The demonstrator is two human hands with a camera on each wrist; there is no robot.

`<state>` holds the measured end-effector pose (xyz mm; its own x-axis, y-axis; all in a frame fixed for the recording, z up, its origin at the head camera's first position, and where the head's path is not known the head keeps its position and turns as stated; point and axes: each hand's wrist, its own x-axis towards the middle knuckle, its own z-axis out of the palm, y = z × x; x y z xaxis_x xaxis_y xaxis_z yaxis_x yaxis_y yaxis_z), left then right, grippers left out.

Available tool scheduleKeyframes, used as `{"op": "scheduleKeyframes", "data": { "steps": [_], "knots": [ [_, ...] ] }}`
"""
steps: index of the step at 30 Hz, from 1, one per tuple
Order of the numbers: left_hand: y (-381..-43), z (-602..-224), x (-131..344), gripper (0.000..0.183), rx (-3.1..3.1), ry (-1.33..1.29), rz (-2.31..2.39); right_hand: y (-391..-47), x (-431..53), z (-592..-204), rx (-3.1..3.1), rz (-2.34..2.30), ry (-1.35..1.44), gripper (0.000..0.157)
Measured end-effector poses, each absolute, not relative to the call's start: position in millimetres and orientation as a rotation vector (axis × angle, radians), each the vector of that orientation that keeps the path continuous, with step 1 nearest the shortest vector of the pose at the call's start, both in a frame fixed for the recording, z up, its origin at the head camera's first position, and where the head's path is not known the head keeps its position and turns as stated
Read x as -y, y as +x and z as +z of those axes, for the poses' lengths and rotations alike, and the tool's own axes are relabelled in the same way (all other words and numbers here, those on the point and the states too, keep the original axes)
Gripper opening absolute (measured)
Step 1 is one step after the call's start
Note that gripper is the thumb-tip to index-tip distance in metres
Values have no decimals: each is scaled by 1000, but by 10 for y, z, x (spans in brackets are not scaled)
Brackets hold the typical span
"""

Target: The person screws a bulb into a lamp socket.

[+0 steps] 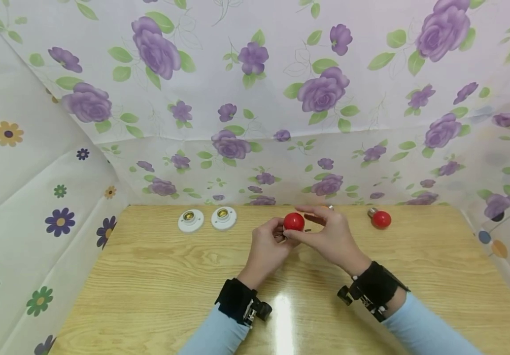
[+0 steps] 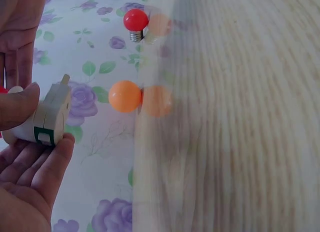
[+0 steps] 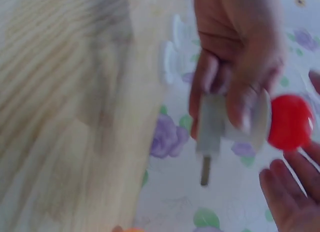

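My left hand [image 1: 269, 249] holds a white plug-in lamp socket [image 3: 212, 122], thumb on one side and fingers on the other. Its metal prong [image 3: 205, 171] sticks out from the plug end. A red bulb [image 1: 294, 222] sits at the socket's other end. Around the bulb my right hand [image 1: 332, 239] is spread, thumb and forefinger apart. In the right wrist view its fingertips [image 3: 295, 154] are right at the bulb's edge, and its thumb stands off to the side. The left wrist view shows the plug face [image 2: 62, 106] resting against my left fingers, with the bulb mostly cut off.
Two round white lamp holders [image 1: 190, 220] stand at the table's back left. A second red bulb [image 1: 382, 219] lies at the back right. An orange bulb [image 2: 125, 96], mostly hidden behind my right hand in the head view, lies nearer. Flowered cloth [image 1: 237, 167] rises behind the wooden table [image 1: 170, 276].
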<state>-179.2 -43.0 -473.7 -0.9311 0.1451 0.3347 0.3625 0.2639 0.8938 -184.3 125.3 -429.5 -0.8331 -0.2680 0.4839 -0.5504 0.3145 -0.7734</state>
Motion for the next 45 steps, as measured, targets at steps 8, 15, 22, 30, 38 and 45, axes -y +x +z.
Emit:
{"op": "scheduleKeyframes", "data": {
  "steps": [8,15,22,30,38,45],
  "knots": [
    [-1819,-4733,474,27,2349,-577,-1789,-1829,-1361,-3997,2476,1694,1005,47],
    [-1818,-4741,445,29,2336,-601,-1813,-1887,-1421,-4054,2472,1697,1092,42],
    [-1740,-4630,417,27,2305,-586,-1871,-1922,-1447,-4148,2489,1749,1005,38],
    [-1756,-4700,408,29,2335,-536,-1863,-1832,-1373,-4089,2469,1807,835,37],
    [-1773,-4761,359,27,2287,-481,-1825,-1800,-1307,-4165,2367,1632,779,34],
    [-1765,-4740,353,27,2325,-437,-1757,-1851,-1303,-4286,2311,1478,755,36]
  ]
}}
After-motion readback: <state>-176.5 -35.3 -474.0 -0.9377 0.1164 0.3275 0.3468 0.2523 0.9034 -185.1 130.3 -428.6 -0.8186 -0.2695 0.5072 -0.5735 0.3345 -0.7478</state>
